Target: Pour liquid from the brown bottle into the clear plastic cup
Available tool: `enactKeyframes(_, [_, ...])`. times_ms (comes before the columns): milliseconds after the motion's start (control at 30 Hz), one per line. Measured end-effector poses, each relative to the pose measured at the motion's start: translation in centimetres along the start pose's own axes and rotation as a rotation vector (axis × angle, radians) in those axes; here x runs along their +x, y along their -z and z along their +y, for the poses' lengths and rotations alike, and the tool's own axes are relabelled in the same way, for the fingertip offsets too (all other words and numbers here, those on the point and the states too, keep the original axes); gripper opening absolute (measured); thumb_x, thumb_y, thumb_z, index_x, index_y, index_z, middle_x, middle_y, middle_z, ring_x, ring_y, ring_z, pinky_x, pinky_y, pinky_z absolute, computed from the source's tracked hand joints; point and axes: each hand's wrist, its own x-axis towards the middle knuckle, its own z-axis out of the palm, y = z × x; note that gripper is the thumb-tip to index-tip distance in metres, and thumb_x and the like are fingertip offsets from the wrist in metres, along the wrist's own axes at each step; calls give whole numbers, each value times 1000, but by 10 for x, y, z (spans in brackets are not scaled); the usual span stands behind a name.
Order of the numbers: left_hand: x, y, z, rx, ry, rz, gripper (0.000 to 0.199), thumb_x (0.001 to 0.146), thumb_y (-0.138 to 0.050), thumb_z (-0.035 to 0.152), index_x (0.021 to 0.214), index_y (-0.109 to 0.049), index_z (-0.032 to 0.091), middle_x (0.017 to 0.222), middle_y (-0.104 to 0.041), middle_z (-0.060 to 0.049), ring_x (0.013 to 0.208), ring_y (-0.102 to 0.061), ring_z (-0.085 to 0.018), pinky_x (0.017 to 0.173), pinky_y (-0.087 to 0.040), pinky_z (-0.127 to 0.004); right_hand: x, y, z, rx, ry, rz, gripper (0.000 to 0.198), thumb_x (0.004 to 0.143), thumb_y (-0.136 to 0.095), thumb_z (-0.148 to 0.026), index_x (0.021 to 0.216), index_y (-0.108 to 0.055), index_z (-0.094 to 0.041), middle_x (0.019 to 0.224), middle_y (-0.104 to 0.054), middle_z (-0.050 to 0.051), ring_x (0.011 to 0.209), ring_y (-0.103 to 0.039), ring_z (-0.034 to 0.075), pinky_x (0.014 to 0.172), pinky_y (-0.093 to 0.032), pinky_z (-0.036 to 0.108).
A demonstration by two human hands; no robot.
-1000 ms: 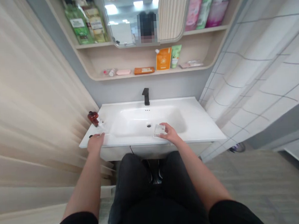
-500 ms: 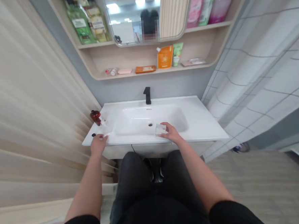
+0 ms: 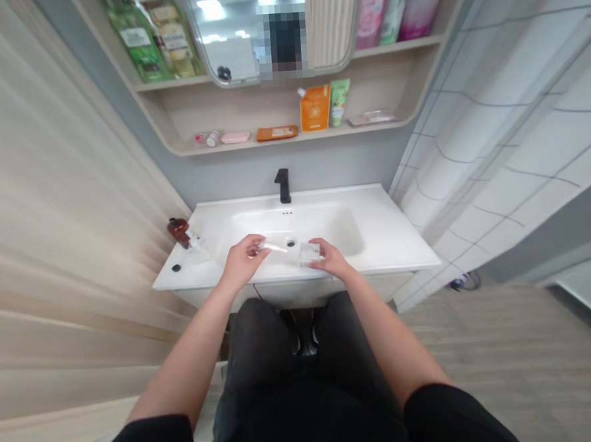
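My left hand (image 3: 244,257) is closed around a slim, whitish, see-through tube-like piece (image 3: 276,247), which points right over the sink basin (image 3: 349,231). Its exact kind is too blurred to tell. Between the fingers and thumb of my right hand (image 3: 330,259) is a small clear square container (image 3: 308,253), held over the front of the basin. A short gap lies between the slim piece and the container. To the left on the countertop are a brown bottle (image 3: 179,232), a pale translucent item (image 3: 197,248) and a small round black cap (image 3: 176,268).
A black faucet (image 3: 283,186) rises behind the basin. Above is a shelf (image 3: 251,146) holding an orange pouch (image 3: 315,109), a green tube (image 3: 339,102) and other toiletries. A curtain (image 3: 75,214) hangs at the left, close to the countertop; white tiles (image 3: 504,188) border the right.
My left hand has moved right from the countertop's left end to over the basin, carrying the slim piece. My right hand still holds the clear container. The view has shifted slightly.
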Motion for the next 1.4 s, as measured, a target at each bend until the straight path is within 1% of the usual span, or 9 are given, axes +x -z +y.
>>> enactKeyframes(100, [30, -28, 40, 140, -112, -164, 39, 93, -77, 38, 129, -79, 22, 108, -83, -7, 89, -76, -21, 86, -61, -34, -1, 1, -2, 3, 4, -11, 76, 69, -93, -44, 138, -66, -27, 131, -72, 7, 102, -69, 25, 97, -58, 41])
enactKeyframes(233, [60, -44, 65, 375, -197, -285, 29, 95, -74, 28, 122, -83, 21, 115, -84, -8, 94, -77, -23, 93, -60, -35, -1, 1, -4, 19, 7, -14, 76, 68, -93, -41, 138, -66, -26, 124, -74, 5, 99, -69, 25, 96, -58, 41])
enactKeyframes(500, [81, -76, 70, 673, -347, -569, 25, 96, -73, 30, 113, -85, 18, 109, -82, -13, 105, -77, -30, 101, -56, -40, 0, 1, -2, 21, 27, -45, 79, 67, -94, -38, 140, -65, -26, 119, -75, 4, 94, -70, 24, 92, -58, 39])
enactKeyframes(700, [84, -107, 70, 834, -286, -670, 24, 92, -77, 37, 102, -85, 16, 98, -81, -17, 103, -77, -35, 96, -56, -41, -2, 1, -5, -60, 49, -6, 80, 67, -94, -39, 140, -66, -26, 121, -77, 5, 93, -69, 25, 92, -55, 39])
enactKeyframes(900, [92, -103, 60, 673, -494, -872, 40, 81, -67, 9, 115, -84, 23, 115, -80, -10, 113, -74, -30, 103, -53, -38, -1, 1, -5, -75, 72, -12, 71, 67, -94, -41, 131, -68, -23, 108, -76, 3, 90, -67, 25, 86, -53, 36])
enactKeyframes(1033, [90, -101, 54, 589, -562, -839, 49, 77, -71, 11, 124, -78, 21, 124, -76, -11, 122, -69, -31, 108, -52, -39, -1, 2, -5, -53, 67, -9, 73, 67, -95, -42, 132, -68, -21, 110, -76, 4, 92, -68, 26, 87, -53, 37])
enactKeyframes(1200, [83, -106, 52, 646, -359, -676, 35, 95, -71, 39, 120, -77, 17, 117, -74, -15, 110, -72, -32, 101, -55, -41, -2, 3, -7, -65, 69, -20, 80, 67, -95, -37, 140, -67, -23, 115, -77, 5, 92, -68, 25, 90, -54, 38])
enactKeyframes(1300, [83, -110, 54, 595, -331, -792, 29, 90, -70, 22, 116, -80, 20, 115, -74, -12, 107, -73, -29, 99, -56, -37, -1, 1, -6, -44, 91, -15, 73, 67, -95, -37, 133, -68, -22, 115, -77, 6, 97, -70, 27, 92, -54, 39])
enactKeyframes(1400, [84, -110, 56, 485, -364, -803, 57, 77, -75, 13, 133, -76, 23, 130, -72, -11, 117, -72, -28, 102, -56, -34, -2, 1, -6, -39, 91, -2, 73, 66, -95, -37, 133, -69, -23, 118, -77, 6, 99, -71, 28, 93, -55, 40])
